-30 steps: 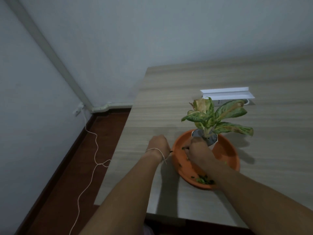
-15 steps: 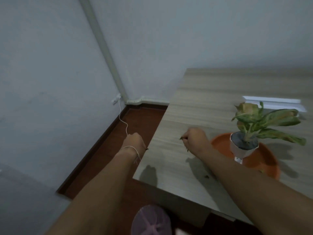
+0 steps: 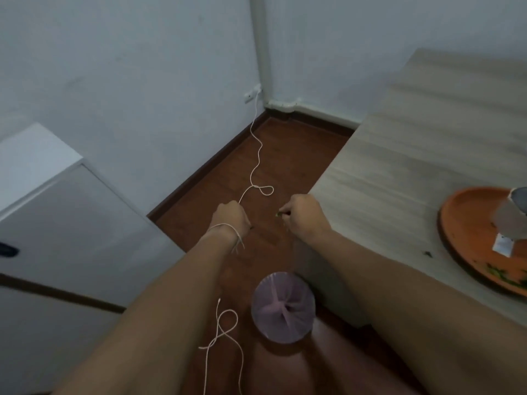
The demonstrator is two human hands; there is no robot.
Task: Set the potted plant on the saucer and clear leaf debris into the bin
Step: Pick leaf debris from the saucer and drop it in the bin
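A home room: wooden floor, painted walls, a wall socket, white cabinet

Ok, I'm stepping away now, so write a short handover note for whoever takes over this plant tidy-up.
Right hand: closed, pinching a small green leaf bit, over the floor beside the table.
Left hand: closed; contents not visible.
Bin: on the floor below the hands.
Done: pot stands on the orange saucer.
Left: drop the bits in the bin, then clear leaf debris from the saucer and a speck on the table.
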